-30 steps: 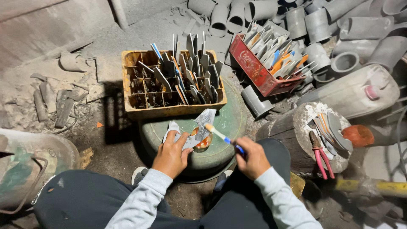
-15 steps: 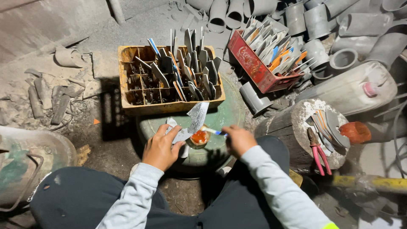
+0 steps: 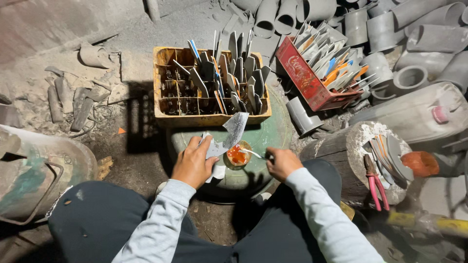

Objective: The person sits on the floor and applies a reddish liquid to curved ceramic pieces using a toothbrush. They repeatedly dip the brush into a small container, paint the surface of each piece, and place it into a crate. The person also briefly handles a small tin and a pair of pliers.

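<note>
Gripping grey blade (image 3: pixel 233 131) in left hand (image 3: pixel 194 163), thin brush (probably) (image 3: pixel 252 154) in right hand (image 3: pixel 282 163). Dip lightly into orange paste cup (image 3: pixel 237 156); keep blade steady.

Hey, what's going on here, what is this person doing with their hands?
A seated person works over a round green drum top. The left hand holds a flat grey sheet piece upright, while the right hand dips a thin tool into a small cup of orange-red stuff. A yellow crate of similar pieces sits just beyond.

The right hand (image 3: pixel 282 164) hides its tool's handle; the crate's (image 3: pixel 209 87) compartment contents are too dark to tell.
</note>
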